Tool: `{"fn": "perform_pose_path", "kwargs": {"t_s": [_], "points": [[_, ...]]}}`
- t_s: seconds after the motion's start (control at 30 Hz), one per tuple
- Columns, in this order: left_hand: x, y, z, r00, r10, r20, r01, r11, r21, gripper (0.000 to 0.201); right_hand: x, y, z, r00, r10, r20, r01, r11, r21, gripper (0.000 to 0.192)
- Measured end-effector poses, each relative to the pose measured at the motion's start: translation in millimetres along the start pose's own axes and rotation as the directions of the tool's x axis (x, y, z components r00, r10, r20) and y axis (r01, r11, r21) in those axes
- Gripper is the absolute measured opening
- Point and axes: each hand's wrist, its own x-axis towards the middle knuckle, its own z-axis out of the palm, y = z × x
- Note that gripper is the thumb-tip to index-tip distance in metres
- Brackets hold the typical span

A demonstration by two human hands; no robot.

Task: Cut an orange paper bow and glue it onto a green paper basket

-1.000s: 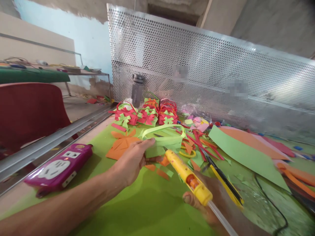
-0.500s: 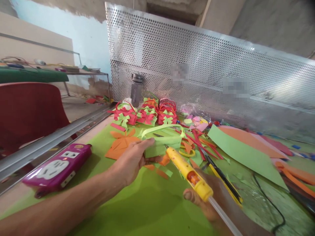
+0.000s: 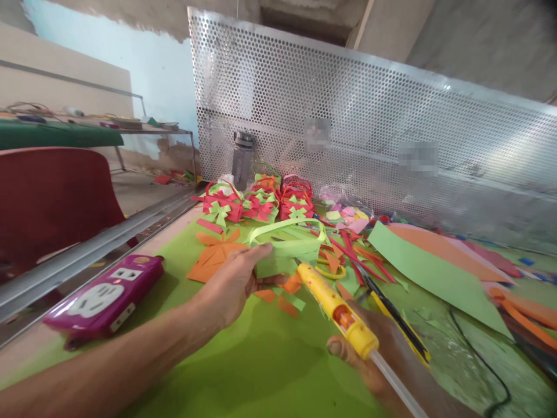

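Since half a second ago your right hand (image 3: 374, 363) has drawn the yellow glue gun (image 3: 335, 307) slightly back and down, so its nozzle now sits just short of the green paper basket (image 3: 285, 252) rather than up against its near edge; your left hand (image 3: 230, 287) has barely shifted.

Your right hand is wrapped closed around the gun's handle, thumb tip showing at the left of the body, with the clear glue stick (image 3: 394, 386) trailing out behind toward you. Your left hand pinches the basket's near left edge, thumb on top and fingers tucked under.

The basket lies forward and to the left of the gun's grip. The gun's long axis runs from lower right to upper left, pointing straight at the basket's near wall. The left hand is touching the basket; the right is well apart from it, reaching only through the nozzle.

Around them lie orange paper scraps (image 3: 285, 305) on the green mat (image 3: 243, 366), finished red-and-green baskets (image 3: 261, 203) further back, and a purple power strip (image 3: 104, 296) to your left.
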Motion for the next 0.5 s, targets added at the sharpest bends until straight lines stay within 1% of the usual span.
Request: {"fn": "perform_pose_path", "kwargs": {"t_s": [0.1,0.17,0.27,0.37,0.47,0.5], "points": [[0,0,-0.3,1.0,-0.008,0.001,0.008,1.0,0.004,0.018,-3,3,3,1.0,0.001,0.014,0.0,0.997,-0.071,0.016],[1,-1,-1.2,1.0,-0.017,0.008,0.017,1.0,0.003,0.018,-4,5,4,0.999,0.023,0.036,-0.019,0.994,-0.111,0.019],[2,-4,-2.3,1.0,-0.02,-0.004,0.02,1.0,-0.004,0.016,-8,9,4,0.998,0.045,0.04,-0.04,0.994,-0.099,0.018],[3,-5,-2.0,1.0,-0.001,0.004,0.001,1.0,-0.007,0.017,-12,15,5,0.999,0.018,0.043,-0.014,0.996,-0.09,0.017],[2,-4,-1.1,1.0,-0.005,0.022,0.005,1.0,0.004,0.02,-13,15,7,0.999,0.002,0.05,0.005,0.99,-0.144,0.021],[2,-3,-0.9,1.0,-0.01,0.025,0.01,1.0,0.008,0.021,-12,14,7,1.0,0.014,0.026,-0.01,0.987,-0.163,0.021]]}}
